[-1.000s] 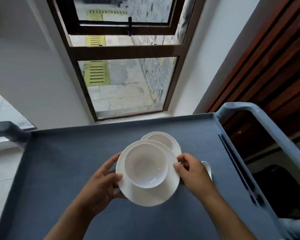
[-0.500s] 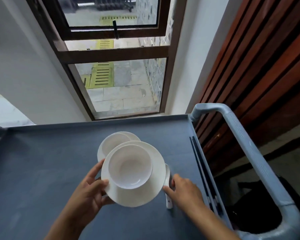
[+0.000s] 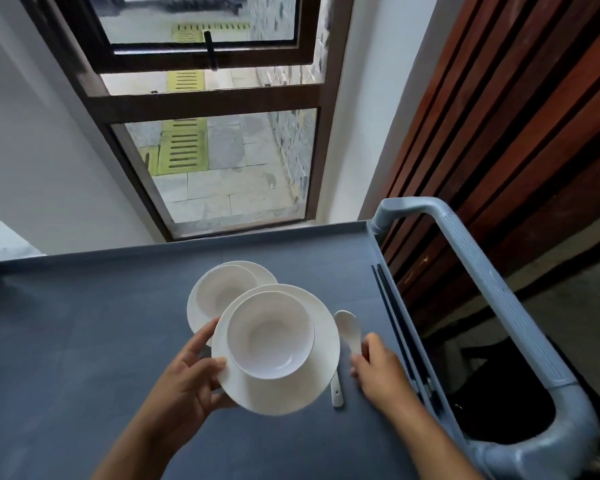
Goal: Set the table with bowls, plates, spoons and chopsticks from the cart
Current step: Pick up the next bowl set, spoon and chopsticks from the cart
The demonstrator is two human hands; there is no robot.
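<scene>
On the left of the grey cart [image 3: 84,323], the left hand [image 3: 187,375] pinches the near-left rim of a white plate [image 3: 284,393], thumb on top and fingers curled beneath, holding it above the cart top with a white bowl [image 3: 271,336] sitting loose in its middle. Just beyond, partly hidden by the held plate, a second plate [image 3: 194,313] carrying a second bowl [image 3: 222,292] rests on the cart. This one-handed hold is the delicate part: the plate should stay level, since any tilt would probably let the bowl slide toward the low edge. To the right, a white spoon [image 3: 349,327] lies on the cart with its handle running under the held plate's edge. The right hand [image 3: 381,372] curls its thumb and fingertips at the spoon's neck, though it cannot be told whether they have closed on it. A firm pinch on the neck and a draw to the right would likely clear the plate. Farther right, dark chopsticks [image 3: 392,317] lie along the cart's edge, beside the handle [image 3: 492,289].
</scene>
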